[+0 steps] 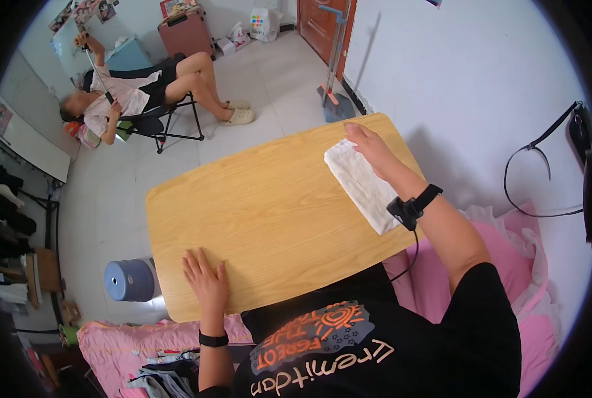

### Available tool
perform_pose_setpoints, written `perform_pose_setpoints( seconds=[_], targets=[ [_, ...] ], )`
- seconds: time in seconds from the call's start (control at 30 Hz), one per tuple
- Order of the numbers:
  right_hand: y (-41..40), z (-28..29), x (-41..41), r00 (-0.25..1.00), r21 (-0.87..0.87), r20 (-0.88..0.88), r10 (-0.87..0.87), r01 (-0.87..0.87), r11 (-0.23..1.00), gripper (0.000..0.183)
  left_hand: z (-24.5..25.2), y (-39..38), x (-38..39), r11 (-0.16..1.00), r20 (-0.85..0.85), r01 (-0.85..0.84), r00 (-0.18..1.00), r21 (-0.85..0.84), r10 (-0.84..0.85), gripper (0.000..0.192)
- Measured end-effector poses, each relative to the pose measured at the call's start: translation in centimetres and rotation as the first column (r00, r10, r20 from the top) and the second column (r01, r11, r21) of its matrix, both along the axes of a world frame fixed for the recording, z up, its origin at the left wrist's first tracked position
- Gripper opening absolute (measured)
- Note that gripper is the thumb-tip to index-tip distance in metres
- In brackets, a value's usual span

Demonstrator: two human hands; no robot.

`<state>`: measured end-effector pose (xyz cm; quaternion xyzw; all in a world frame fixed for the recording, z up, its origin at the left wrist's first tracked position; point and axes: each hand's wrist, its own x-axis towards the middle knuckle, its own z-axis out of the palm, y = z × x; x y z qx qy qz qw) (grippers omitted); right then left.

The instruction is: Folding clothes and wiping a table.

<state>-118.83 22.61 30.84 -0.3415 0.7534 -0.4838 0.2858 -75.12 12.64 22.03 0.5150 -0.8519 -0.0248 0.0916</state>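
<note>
My left hand (205, 281) rests palm down on the near left part of a wood-grain table (256, 209), its fingers spread and holding nothing. At the table's right side a white folded cloth (358, 186) lies flat. My right hand (373, 151) is over the far right edge of this cloth, fingers extended and close together, with no fold visibly gripped. Part of the cloth is hidden under that hand and forearm. Black bands circle both wrists; the right one carries a small black device (403, 213) with a cable.
Beyond the table a person (127, 99) reclines on a folding chair (169, 122), holding a stick. A blue stool (129, 280) stands left of the table. A broom and dustpan (338, 107) lean near the door. Pink bedding (495, 258) lies at right; folded clothes (164, 375) sit at lower left.
</note>
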Motion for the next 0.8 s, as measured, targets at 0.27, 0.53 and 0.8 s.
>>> perform_pose_setpoints(
  seconds=[0.27, 0.53, 0.8],
  targets=[
    [-5.6, 4.0, 6.6, 0.932, -0.261, 0.297, 0.210, -0.132, 0.956, 0.054, 6.0, 2.3, -6.4, 0.900, -0.348, 0.402, 0.878, 0.169, -0.328, 0.064],
    [3.9, -2.3, 1.8, 0.524, 0.169, -0.795, 0.307, -0.296, 0.940, 0.058, 0.7, 3.2, -2.2, 0.965, -0.077, 0.237, 0.970, 0.116, -0.229, 0.064],
    [8.9, -8.5, 1.9, 0.541, 0.431, -0.753, 0.374, -0.023, 0.902, 0.058, 0.8, 3.7, -2.0, 0.968, 0.001, 0.227, 0.974, 0.108, -0.228, 0.066]
  ],
)
